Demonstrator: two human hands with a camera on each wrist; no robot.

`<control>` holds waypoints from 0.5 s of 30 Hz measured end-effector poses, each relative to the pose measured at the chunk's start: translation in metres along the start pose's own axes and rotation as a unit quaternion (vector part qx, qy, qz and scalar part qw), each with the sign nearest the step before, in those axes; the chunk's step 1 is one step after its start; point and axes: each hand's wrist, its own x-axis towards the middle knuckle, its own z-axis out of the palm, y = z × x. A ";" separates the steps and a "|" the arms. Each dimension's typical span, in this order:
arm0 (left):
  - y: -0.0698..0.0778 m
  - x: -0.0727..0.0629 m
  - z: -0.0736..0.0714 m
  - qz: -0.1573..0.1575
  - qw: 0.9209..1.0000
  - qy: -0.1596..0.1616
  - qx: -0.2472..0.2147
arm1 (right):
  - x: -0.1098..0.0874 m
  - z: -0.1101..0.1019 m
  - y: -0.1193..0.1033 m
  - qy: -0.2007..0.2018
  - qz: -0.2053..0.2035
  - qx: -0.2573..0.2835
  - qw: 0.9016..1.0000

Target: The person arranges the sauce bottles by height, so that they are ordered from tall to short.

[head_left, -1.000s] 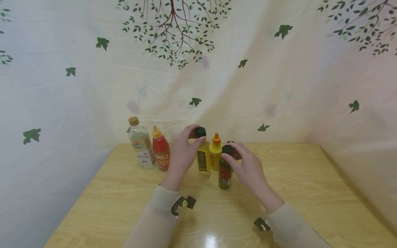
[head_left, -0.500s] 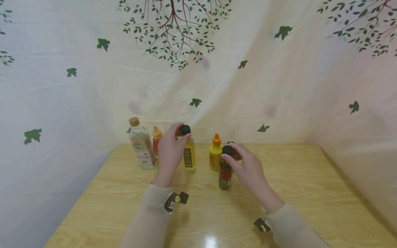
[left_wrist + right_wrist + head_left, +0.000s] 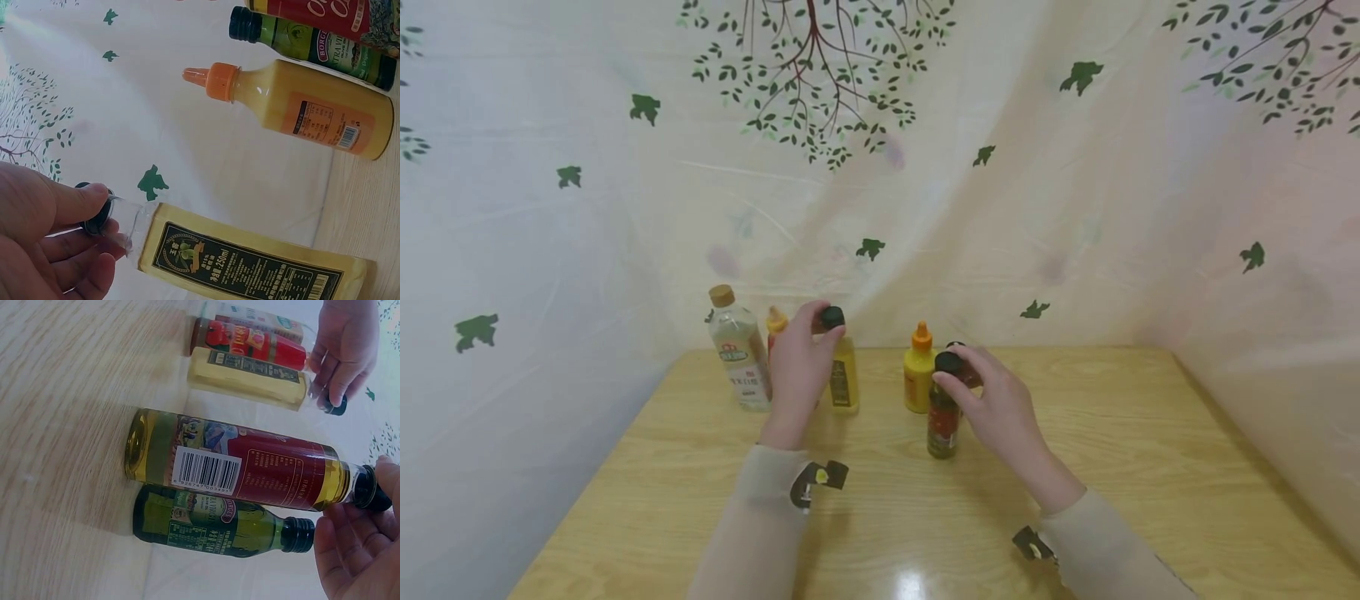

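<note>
My left hand pinches the dark green cap of a square clear bottle of yellow oil between thumb and fingers. The bottle stands upright beside a red sauce squeeze bottle, which my hand mostly hides in the head view. My right hand grips the dark cap of a red-labelled olive oil bottle. Close behind that one is a green Borges olive oil bottle, largely covered in the head view. Between the two hands stands a yellow squeeze bottle with an orange nozzle.
At the left end of the row, a tall clear bottle with a tan cap stands on the wooden table. A pale cloth printed with leaves and branches hangs behind and along the table's sides.
My left hand has carried the yellow oil bottle leftward, away from the yellow squeeze bottle and up beside the red sauce bottle. My right hand stays in place on its bottle.
</note>
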 end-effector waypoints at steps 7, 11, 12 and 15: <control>-0.005 0.001 -0.001 0.002 1.000 -0.001 0.005 | 0.000 0.000 0.001 -0.001 0.004 0.000 1.000; -0.008 0.002 -0.001 0.006 1.000 0.004 0.009 | 0.000 0.000 0.002 0.000 0.002 0.000 1.000; -0.008 0.002 -0.001 0.006 1.000 0.005 0.011 | 0.000 0.000 0.002 0.000 0.001 0.000 1.000; -0.009 0.002 -0.001 0.004 1.000 0.006 0.016 | 0.000 0.001 0.002 0.001 0.001 -0.001 1.000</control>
